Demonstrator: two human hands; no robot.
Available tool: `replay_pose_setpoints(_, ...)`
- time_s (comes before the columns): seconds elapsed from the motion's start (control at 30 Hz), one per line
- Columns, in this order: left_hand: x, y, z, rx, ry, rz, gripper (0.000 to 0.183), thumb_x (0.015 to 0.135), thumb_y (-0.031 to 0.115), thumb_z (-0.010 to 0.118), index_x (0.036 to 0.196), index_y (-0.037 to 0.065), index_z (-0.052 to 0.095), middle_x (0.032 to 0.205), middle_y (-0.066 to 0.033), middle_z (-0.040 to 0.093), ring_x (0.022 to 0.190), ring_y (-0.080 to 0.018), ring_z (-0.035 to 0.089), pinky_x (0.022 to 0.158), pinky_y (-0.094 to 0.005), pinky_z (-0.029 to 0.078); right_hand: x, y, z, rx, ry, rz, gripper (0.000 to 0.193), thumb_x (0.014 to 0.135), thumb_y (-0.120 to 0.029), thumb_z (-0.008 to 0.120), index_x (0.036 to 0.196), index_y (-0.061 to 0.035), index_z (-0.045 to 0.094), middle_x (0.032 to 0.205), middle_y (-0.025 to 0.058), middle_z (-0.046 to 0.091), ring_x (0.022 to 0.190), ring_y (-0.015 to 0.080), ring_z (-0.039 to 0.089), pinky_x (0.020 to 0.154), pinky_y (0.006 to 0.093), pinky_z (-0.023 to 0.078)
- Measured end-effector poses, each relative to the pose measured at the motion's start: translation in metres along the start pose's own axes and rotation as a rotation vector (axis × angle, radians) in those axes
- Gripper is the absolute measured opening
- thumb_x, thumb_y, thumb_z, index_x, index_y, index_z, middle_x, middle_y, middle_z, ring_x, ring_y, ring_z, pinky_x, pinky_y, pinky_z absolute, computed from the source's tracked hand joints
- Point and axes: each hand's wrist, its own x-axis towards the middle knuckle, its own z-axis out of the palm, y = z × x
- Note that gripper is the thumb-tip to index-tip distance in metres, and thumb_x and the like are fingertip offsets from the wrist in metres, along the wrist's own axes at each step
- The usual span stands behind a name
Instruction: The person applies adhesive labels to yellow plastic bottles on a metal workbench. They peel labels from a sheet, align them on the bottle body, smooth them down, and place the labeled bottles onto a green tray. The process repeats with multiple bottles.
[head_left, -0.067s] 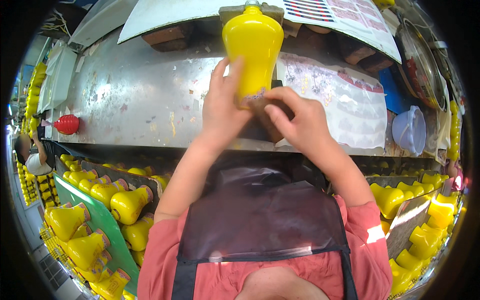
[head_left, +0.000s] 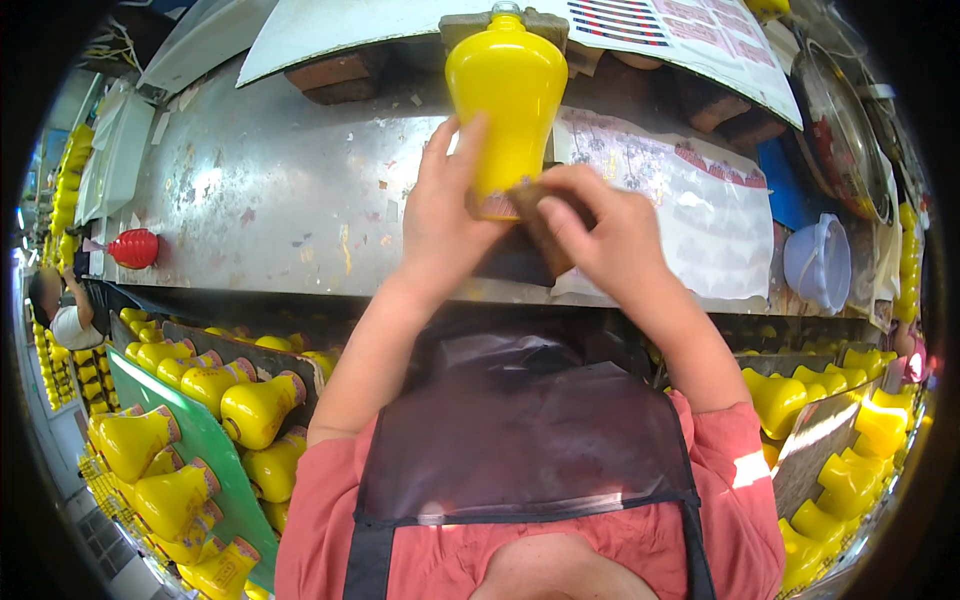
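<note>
A glossy yellow bottle point(head_left: 508, 95) lies over the bench, its clear glass neck at the far end resting on a brown block point(head_left: 458, 28). Around its near end runs a narrow patterned band point(head_left: 495, 208). My left hand point(head_left: 440, 205) grips the bottle along its left side near that end, the fingertips slightly blurred. In my right hand point(head_left: 612, 225) is a flat brown scraper-like piece point(head_left: 545, 238), pinched between thumb and fingers. Its upper end meets the band's right side. What supports the bottle's near end is hidden behind my hands.
Sheets of printed transfers point(head_left: 670, 215) lie on the metal bench point(head_left: 270, 200) to the right, near a pale blue bucket point(head_left: 818, 260). A red ribbed object point(head_left: 133, 249) sits at the left. Racks of yellow bottles point(head_left: 262, 408) flank me. Another person point(head_left: 70, 315) is at far left.
My right hand and the brown piece have shifted slightly right, and more of the patterned band shows. My left hand and the bottle stay almost in place.
</note>
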Motion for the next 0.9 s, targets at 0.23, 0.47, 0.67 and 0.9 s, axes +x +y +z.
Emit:
replay_pose_setpoints(0.23,0.003,0.001,-0.001,0.019,0.032,0.046,0.096,0.069,0.022,0.095,0.152,0.013,0.049,0.146,-0.0203,0.054,0.124,-0.0407,0.063,0.097,-0.0451,0.057,0.026,-0.015,-0.021,-0.170,-0.049,-0.330,0.016,0.088,-0.017,0.077,0.102,-0.0137,0.070,0.080,0.0084,0.073,0.070,0.0291,0.073,0.060,0.0373,0.055)
replay_pose_setpoints(0.47,0.003,0.008,-0.002,0.109,0.075,0.117,0.094,0.069,0.019,0.095,0.151,0.012,0.049,0.146,-0.0201,0.055,0.123,-0.0399,0.064,0.094,-0.0442,0.059,0.048,-0.021,-0.028,-0.307,-0.189,-0.628,0.024,0.084,-0.018,0.081,0.107,-0.0179,0.074,0.071,0.0055,0.062,0.063,0.0279,0.065,0.056,0.0394,0.050)
replay_pose_setpoints(0.67,-0.003,0.002,-0.006,-0.141,-0.024,-0.054,0.095,0.072,0.014,0.093,0.155,0.010,0.046,0.152,-0.0215,0.052,0.134,-0.0388,0.058,0.106,-0.0420,0.053,0.046,-0.017,-0.033,-0.279,-0.007,-0.531,0.027,0.083,-0.016,0.082,0.110,-0.0175,0.076,0.068,0.0064,0.058,0.059,0.0268,0.061,0.053,0.0390,0.047)
replay_pose_setpoints(0.9,-0.001,0.007,-0.013,-0.644,-0.151,-0.302,0.093,0.083,0.008,0.086,0.161,0.005,0.036,0.155,-0.0155,0.051,0.140,-0.0268,0.054,0.113,-0.0385,0.047,0.046,-0.009,-0.034,-0.219,0.097,-0.492,0.023,0.081,-0.017,0.082,0.103,-0.0178,0.074,0.071,0.0067,0.059,0.062,0.0276,0.065,0.054,0.0402,0.050)
